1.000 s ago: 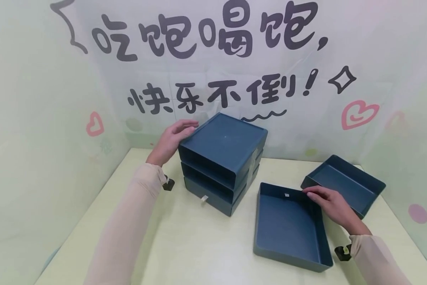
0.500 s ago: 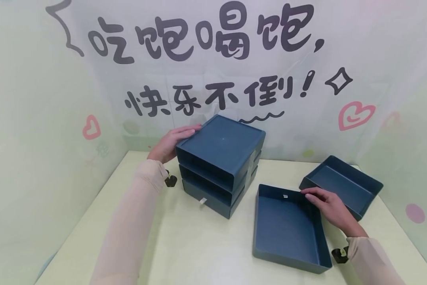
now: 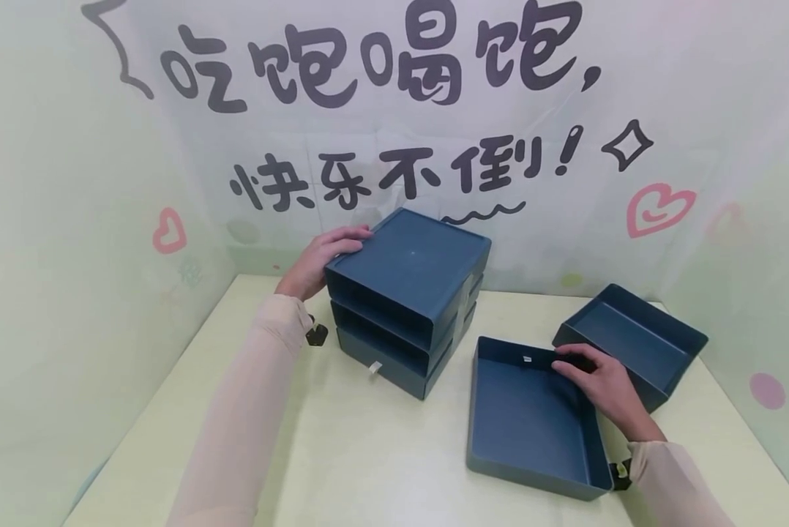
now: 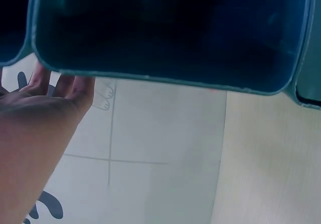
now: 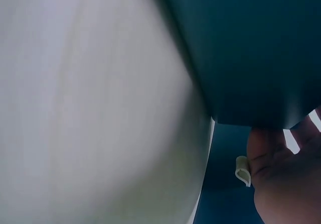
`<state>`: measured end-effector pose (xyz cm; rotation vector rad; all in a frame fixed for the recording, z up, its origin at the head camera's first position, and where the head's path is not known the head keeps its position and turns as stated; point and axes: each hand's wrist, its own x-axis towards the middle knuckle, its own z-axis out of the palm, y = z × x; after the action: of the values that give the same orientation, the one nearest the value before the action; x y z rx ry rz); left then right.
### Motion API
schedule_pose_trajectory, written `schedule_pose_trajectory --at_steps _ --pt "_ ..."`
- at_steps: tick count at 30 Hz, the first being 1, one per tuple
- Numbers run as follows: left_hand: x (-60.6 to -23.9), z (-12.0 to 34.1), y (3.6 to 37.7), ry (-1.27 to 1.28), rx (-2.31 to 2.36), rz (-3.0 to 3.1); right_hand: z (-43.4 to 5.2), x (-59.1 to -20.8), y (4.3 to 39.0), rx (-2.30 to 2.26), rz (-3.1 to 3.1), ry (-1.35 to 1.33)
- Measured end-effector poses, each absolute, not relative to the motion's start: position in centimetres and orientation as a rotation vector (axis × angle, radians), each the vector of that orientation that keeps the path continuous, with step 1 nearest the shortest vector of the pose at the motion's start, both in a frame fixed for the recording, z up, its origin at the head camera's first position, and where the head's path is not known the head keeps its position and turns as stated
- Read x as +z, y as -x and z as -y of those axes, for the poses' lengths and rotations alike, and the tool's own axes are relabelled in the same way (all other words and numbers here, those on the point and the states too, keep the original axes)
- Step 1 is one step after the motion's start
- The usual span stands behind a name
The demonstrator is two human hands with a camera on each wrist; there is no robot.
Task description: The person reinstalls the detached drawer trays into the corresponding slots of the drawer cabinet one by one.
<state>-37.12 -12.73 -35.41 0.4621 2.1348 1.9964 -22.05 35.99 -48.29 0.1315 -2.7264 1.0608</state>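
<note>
Head view: the right hand [image 3: 599,384] has just curled its fingers over the far rim of the loose drawer [image 3: 533,421], lower right on the table [image 3: 368,454]; the flat left hand [image 3: 322,256] steadies the drawer cabinet [image 3: 408,293], centre.

Staged tabletop booth: pale table [image 3: 368,454], printed backdrop [image 3: 394,132] with cartoon lettering and hearts.
</note>
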Motion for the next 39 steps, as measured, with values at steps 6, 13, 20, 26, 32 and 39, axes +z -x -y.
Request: schedule_pose_trajectory --at_steps 6,13,20,26,32,39 --pt "-35.5 13.0 36.6 -0.458 2.009 -2.153 -35.4 -47.9 22.1 1.051 2.734 -0.082" --pt "-35.4 13.2 36.1 -0.479 2.007 -2.199 -35.1 -47.9 22.0 1.018 2.718 -0.043" --pt "-35.4 13.3 35.7 -0.509 2.008 -2.270 -34.7 -47.9 21.8 1.022 2.685 -0.003" --pt "-35.2 13.5 35.2 -0.514 1.990 -2.369 -34.2 -48.0 21.7 1.006 2.649 0.037" --pt "-35.4 13.7 34.7 -0.490 2.031 -2.385 -33.3 -48.3 21.7 0.970 2.591 0.098" --pt "-35.6 13.8 33.9 -0.434 2.069 -2.423 -32.5 -48.2 21.3 0.980 2.545 0.160"
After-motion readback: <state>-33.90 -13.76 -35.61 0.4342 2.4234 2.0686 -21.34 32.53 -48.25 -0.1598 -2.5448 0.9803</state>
